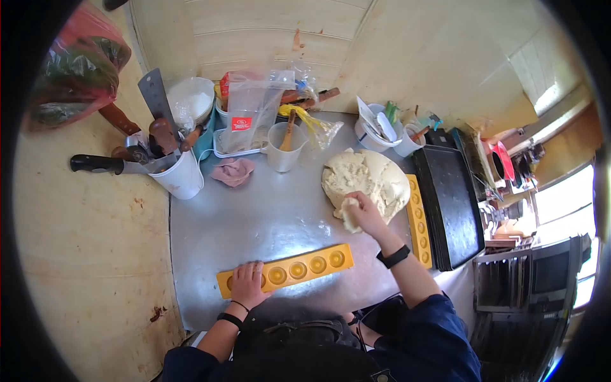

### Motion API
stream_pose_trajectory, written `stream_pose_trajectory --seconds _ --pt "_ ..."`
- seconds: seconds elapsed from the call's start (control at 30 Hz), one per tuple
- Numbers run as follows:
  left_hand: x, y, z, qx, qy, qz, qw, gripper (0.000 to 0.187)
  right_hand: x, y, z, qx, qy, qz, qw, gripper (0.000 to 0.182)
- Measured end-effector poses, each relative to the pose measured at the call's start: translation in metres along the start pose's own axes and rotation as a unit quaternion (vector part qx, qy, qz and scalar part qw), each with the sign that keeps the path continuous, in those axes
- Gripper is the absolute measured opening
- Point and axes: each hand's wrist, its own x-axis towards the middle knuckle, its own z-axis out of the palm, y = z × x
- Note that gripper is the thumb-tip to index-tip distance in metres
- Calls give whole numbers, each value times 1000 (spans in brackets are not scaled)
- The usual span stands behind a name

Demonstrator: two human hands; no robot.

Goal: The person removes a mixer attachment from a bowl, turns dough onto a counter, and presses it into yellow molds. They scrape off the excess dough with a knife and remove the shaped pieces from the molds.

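Note:
A yellow mould (298, 270) with a row of round patterned hollows lies slantwise near the front of the metal table. Over its left end is my left hand (248, 285), fingers laid across the top and thumb along the near edge. My right hand (367, 215) is closed on a small piece of dough (349, 215), right at the near edge of a big pale mound of dough (366, 178). Part of that piece is hidden by my fingers.
A second yellow mould (419, 219) and black trays (452, 204) stand right of the dough. At the back are a plastic jug (280, 159) with a wooden handle in it, a pink cloth (231, 172) and a white bucket of knives (180, 179). A red bag (83, 70) hangs upper left.

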Motion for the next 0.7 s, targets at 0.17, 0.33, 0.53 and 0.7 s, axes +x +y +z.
stream_pose_trajectory --seconds 0.17,0.33,0.53,0.7 --pt "-5 -4 8 11 29 14 999 84 -67 14 37 176 29 107 978 35" --pt "-6 -3 8 15 -2 15 1000 82 -107 75 81 -11 162 -16 987 37" --pt "-7 -1 10 30 -8 -5 1000 83 -119 61 93 -249 146 8 957 35" --pt "-6 2 0 2 37 27 999 80 -118 71 82 -368 179 -100 907 46"
